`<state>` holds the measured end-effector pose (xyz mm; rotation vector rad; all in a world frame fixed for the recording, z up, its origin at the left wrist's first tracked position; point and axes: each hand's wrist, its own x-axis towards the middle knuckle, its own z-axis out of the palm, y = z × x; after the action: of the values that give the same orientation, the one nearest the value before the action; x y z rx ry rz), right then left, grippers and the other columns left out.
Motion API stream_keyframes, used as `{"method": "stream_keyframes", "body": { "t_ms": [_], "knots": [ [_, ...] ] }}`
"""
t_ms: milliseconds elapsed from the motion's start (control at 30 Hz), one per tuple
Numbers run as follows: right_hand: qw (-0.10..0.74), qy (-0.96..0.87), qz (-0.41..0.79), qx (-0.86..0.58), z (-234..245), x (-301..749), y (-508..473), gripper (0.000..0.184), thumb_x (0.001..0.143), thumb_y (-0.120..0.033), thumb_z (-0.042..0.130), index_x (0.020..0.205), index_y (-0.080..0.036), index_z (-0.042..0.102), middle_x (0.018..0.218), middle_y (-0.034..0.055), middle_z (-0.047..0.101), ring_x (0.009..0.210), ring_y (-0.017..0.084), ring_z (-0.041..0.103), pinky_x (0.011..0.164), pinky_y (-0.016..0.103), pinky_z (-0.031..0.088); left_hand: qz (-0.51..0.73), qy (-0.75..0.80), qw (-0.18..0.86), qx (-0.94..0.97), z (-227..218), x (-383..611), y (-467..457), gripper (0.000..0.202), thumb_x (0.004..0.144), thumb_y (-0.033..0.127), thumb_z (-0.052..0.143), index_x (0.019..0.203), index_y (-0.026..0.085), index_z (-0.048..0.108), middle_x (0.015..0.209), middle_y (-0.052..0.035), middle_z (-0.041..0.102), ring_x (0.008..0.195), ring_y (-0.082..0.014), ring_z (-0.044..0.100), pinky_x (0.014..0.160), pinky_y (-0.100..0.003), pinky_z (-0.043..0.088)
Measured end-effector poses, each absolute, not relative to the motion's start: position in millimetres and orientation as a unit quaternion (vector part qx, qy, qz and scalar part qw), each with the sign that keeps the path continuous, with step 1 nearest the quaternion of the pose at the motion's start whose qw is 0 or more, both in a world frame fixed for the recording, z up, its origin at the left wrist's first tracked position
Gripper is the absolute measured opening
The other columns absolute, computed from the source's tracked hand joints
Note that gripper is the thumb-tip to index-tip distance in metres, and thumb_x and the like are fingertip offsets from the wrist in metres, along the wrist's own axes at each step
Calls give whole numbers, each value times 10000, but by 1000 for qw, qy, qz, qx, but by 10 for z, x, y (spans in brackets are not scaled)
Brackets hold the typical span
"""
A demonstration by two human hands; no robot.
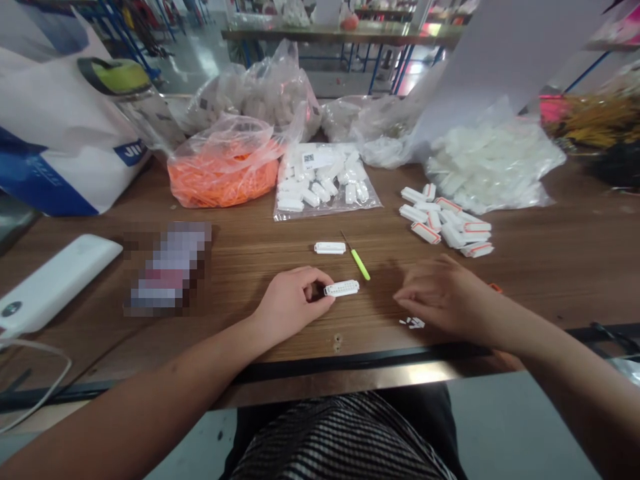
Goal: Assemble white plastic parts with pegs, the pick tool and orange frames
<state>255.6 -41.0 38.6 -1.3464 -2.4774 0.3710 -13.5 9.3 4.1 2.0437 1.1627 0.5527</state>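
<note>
Head view: the held white piece (343, 288) is oblong and finely dotted.

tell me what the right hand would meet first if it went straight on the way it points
Most likely the white piece held in the left hand, though the green-handled tool lies close to that line and how high the right hand is above the table is unclear.

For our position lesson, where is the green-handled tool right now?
In the head view, the green-handled tool lies just right of centre on the table, its tip beside a white part.
</note>
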Motion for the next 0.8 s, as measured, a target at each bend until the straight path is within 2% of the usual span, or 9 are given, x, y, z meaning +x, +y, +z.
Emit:
{"method": "stream_keyframes", "body": {
  "t_ms": [167,433,567,667,800],
  "knots": [
    [70,-866,201,-453,385,2635,-536,246,933,-283,537,755,-258,706,728,0,665,766,172,606,786,361,362,209,450,347,796,58,-127,99,100,745,225,681,841,215,709,579,58,500,516,-93,444,526,-224,340],
    [28,-883,159,-441,398,2536,-519,301,932,-221,494,681,-216,660,680,9,632,732,177,567,772,366,336,208,448,348,797,45,-136,102,106,747,234,681,848,217,709,576,59,489,515,-94,445,527,-227,344],
    [19,-885,134,-446,350,2539,-521,235,858,-172,513,637,-197,588,657,21,627,684,172,547,739,360,347,209,449,344,797,39,-138,98,110,752,242,675,853,215,710,580,55,499,515,-94,443,531,-229,345],
    [67,-865,175,-465,341,2508,-468,165,803,-175,560,641,-203,579,627,-5,617,632,150,533,721,339,375,212,449,347,796,47,-131,91,100,756,241,671,845,213,707,583,55,502,515,-92,437,535,-226,350],
    [181,-790,288,-510,380,2336,-322,168,863,-262,561,710,-211,603,666,-18,622,631,132,538,656,286,413,211,449,353,793,50,-129,87,106,755,239,676,853,213,706,591,55,504,521,-92,438,536,-224,350]
  ]
}}
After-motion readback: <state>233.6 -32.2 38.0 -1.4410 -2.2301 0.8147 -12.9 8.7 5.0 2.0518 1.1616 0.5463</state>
